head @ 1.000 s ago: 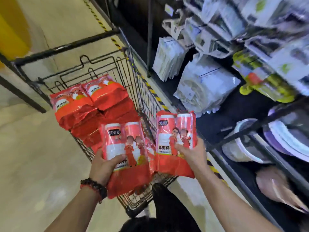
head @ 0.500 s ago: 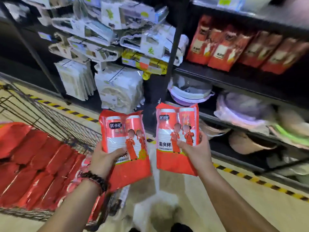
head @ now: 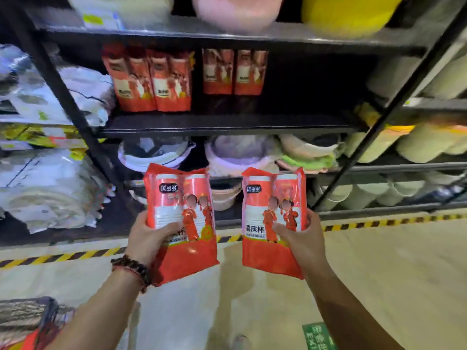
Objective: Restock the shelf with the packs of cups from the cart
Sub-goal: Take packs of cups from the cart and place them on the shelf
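Now I'm gripping one pack (head: 180, 221) upright in my left hand (head: 149, 239) and another pack (head: 274, 221) in my right hand (head: 302, 239), fingers wrapping each, labels facing me, readying them for the gap on the shelf (head: 227, 125) right of the far stocked packs (head: 149, 79)

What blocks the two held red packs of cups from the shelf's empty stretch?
Nothing visible. Red packs of cups in the left hand and right hand face the black shelf, bare right of stocked red packs.

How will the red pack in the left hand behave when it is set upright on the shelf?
The red pack looks soft: its film crinkles. It is probably light, since one left hand holds it. It may tip, though the packs on the shelf stand upright together.
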A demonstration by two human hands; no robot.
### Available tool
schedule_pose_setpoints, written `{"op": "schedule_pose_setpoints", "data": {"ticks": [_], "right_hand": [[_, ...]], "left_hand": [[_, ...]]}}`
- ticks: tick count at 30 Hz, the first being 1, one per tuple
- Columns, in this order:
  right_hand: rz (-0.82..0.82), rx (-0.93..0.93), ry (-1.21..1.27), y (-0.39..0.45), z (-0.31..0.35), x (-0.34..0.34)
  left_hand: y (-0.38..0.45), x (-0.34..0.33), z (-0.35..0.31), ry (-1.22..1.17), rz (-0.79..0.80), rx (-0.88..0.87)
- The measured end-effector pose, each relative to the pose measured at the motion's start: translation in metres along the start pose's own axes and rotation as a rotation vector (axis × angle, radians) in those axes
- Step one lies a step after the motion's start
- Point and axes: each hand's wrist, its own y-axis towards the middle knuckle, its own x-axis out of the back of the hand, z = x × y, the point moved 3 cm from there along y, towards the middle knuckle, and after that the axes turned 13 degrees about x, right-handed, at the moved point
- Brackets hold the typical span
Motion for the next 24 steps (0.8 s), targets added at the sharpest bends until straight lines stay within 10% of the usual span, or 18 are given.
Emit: {"op": "schedule_pose_setpoints", "data": {"ticks": [9,24], "right_hand": [[-0.141,-0.026,-0.012,0.067,-0.023,0.077],[-0.030,0.043,-0.036,0.239,0.017,-0.022]], "left_hand": [[0.032,-0.113,-0.031,0.156,0.087,-0.034],[0.195,-0.146,-0.097,0.079,0.059,-0.035]]}}
